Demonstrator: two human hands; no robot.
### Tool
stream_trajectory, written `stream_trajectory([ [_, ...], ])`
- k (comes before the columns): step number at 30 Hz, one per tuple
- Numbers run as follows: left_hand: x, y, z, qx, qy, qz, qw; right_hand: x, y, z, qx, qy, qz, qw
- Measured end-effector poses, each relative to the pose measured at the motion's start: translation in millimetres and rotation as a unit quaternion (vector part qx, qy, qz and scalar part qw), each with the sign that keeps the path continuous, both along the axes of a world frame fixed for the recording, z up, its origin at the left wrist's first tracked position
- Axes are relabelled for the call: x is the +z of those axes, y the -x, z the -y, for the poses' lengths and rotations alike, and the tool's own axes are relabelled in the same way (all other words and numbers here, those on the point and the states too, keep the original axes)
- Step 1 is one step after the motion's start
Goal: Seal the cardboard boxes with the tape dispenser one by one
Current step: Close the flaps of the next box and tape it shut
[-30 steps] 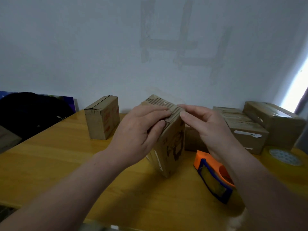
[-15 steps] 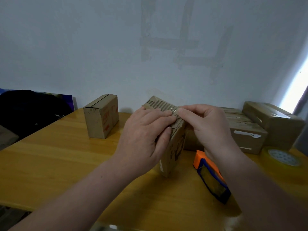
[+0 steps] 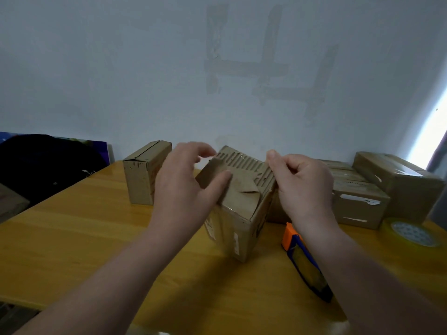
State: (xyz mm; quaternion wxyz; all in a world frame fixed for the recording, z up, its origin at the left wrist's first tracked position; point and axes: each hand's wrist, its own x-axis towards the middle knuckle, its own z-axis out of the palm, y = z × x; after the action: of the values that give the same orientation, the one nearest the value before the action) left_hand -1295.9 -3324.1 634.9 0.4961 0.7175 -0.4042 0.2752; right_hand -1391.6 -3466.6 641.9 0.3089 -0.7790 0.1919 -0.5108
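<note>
A yellow desk [image 3: 72,238] by a pale wall: left hand [image 3: 183,187], fingers loose, thumbs the cardboard box [image 3: 239,213] at centre; right hand [image 3: 302,187] pinches its top edge. Tape dispenser [image 3: 304,259] lies beside it. Labels unreadable.

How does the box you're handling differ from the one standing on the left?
Left hand and right hand touch the middle box; the left box stands untouched. The middle box's top is torn to ribbing; the left box's looks intact. Both are brown cardboard.
</note>
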Motion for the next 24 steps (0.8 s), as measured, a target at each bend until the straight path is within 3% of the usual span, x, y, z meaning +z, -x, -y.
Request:
stream_trajectory([
  [3, 1, -4, 2, -0.129, -0.014, -0.209, 0.969, 2, -2, 1, -0.014, -0.004, 0.002, 1.0],
  [5, 1, -4, 2, -0.205, -0.021, -0.275, 0.939, 6, -1, 0, -0.009, 0.014, 0.007, 1.0],
  [11, -1, 0, 3, -0.207, -0.056, -0.197, 0.957, 19, 3, -8, 0.051, 0.228, -0.011, 0.972],
  [14, -1, 0, 3, -0.2, -0.063, -0.171, 0.963, 19, 0, -8, 0.039, 0.228, -0.044, 0.972],
  [19, -2, -1, -1, -0.196, -0.087, -0.137, 0.967, 15, -2, -13, 0.005, 0.213, -0.013, 0.977],
  [24, -5, -1, -4, -0.139, -0.121, -0.034, 0.982, 14, -6, -16, 0.01, 0.195, 0.004, 0.981],
])
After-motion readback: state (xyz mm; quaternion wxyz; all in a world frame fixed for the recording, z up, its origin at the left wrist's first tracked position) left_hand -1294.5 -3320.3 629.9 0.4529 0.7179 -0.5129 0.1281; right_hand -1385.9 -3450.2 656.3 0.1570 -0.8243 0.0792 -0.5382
